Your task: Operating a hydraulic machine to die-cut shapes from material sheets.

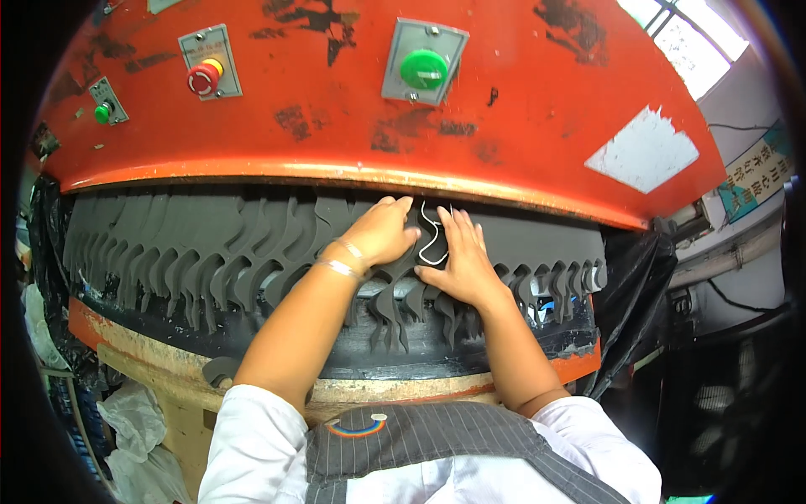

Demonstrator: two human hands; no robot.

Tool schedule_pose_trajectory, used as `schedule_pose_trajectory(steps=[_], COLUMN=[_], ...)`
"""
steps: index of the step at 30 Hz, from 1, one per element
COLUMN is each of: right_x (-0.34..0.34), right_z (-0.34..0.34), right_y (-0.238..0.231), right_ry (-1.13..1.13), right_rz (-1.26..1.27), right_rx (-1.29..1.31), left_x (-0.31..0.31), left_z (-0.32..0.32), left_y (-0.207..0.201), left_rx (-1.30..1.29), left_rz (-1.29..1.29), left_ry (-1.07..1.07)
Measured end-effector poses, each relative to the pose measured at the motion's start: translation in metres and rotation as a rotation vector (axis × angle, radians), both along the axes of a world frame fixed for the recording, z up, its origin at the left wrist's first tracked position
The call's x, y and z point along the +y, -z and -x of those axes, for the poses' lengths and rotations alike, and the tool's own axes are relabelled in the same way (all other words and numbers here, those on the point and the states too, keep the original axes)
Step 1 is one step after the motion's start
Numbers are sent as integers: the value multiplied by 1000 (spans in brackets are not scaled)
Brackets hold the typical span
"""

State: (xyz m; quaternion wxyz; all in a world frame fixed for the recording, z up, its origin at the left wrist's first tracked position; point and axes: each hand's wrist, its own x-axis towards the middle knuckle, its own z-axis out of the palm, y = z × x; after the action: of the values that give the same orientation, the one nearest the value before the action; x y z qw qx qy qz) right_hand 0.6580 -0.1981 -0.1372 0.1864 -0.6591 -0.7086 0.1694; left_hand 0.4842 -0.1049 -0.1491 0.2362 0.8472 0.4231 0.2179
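Note:
A thin metal cutting die with a pale, wavy rim lies on a dark grey foam sheet. My right hand grips this die at its right side, thumb by the lower end and fingers along the upper part. Just left of the die, my left hand rests on the sheet, its thumb apart from the fingers and nothing held. Curved cut-outs run along the sheet's near edge, leaving ragged strips that hang down. My fingertips are close to the red machine's lower edge, which hides the sheet's far side.
Above the sheet stands the red press head, carrying a red emergency button and a large green button. Black plastic hangs at the right. Clear plastic bags are at lower left, near the worn bench edge.

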Motion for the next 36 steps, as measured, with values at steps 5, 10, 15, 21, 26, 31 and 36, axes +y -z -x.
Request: schedule_pose_trajectory(steps=[5,10,15,21,26,31,36], right_x=[9,53,27,0,-73,-126,-166], right_z=[-11,52,71,-95,-16,-13,-55], right_y=[-72,-157,-147,-58,-26,-32,-9], right_ry=[11,-148,1,-161,-419,-489,-562], right_rz=[-275,-780,-906,-490,-264,10,-95], right_rx=[147,426,259,405,245,105,84], left_x=[19,91,61,-31,-169,-248,-276], left_z=[100,282,321,147,25,-40,-82], left_y=[-80,-139,-127,-90,-1,39,68], left_rx=[-664,-407,-25,-540,-421,-95,193], left_rz=[-57,-1033,-1056,-861,-429,-251,-458], left_ry=[-332,-1104,-933,-891,-362,-42,-73])
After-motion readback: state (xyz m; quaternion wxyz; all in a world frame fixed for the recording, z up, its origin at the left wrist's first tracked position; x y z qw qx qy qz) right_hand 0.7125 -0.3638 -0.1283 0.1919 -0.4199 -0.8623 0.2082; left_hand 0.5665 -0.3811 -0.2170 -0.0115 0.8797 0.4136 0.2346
